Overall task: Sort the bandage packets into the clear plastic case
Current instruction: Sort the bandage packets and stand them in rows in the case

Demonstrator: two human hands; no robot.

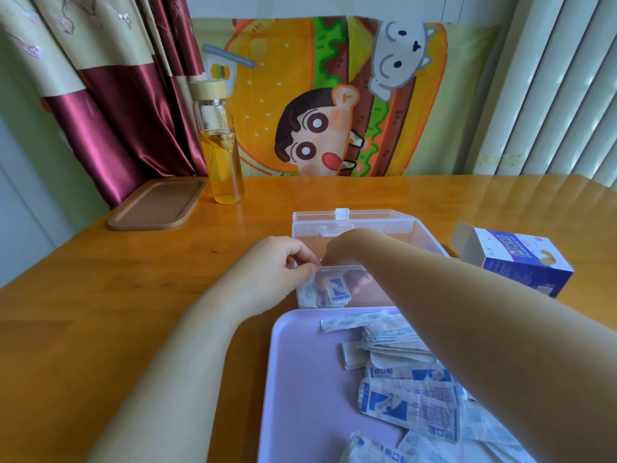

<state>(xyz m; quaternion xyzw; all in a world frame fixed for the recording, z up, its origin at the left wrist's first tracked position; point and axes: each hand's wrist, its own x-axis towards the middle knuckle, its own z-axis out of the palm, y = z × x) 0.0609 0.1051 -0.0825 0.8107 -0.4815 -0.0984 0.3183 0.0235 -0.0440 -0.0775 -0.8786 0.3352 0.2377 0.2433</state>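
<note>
The clear plastic case [414,242] stands open in the middle of the table, its lid upright at the back. My left hand [277,269] pinches the case's front left corner. My right hand [357,279] reaches down inside the case and shows blurred through the front wall. Its fingers sit on either side of a blue-printed bandage packet [338,293] and hold it upright. More packets [307,294] lean in the case's left end. Several loose packets [407,396] lie heaped on the lilac tray [300,379] in front of the case.
A blue and white bandage box [521,262] lies open to the right of the case. A glass bottle of amber liquid [222,152] and a brown tray [157,205] stand at the back left. My right forearm crosses over the lilac tray.
</note>
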